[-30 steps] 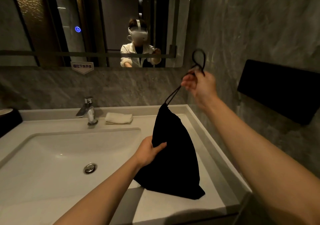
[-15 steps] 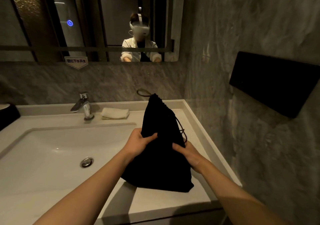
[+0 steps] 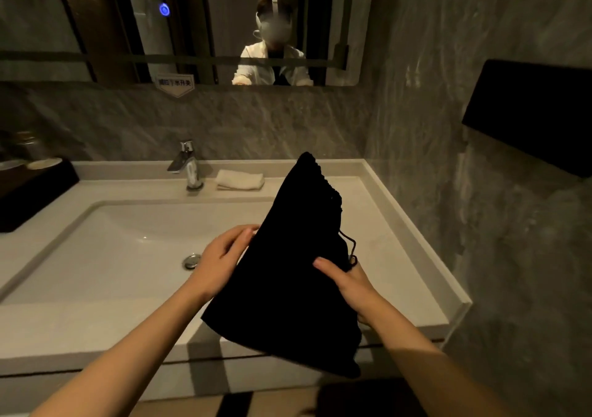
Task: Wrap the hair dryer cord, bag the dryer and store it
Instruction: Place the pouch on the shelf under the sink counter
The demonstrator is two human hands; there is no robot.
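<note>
Grey marble walls surround the white tabletop (image 3: 394,224), where both hands, left (image 3: 221,264) and right (image 3: 347,283), grip a cinched black drawstring bag (image 3: 288,275).

Both hands (image 3: 224,262) have lifted the bag (image 3: 288,288) off the counter.
</note>
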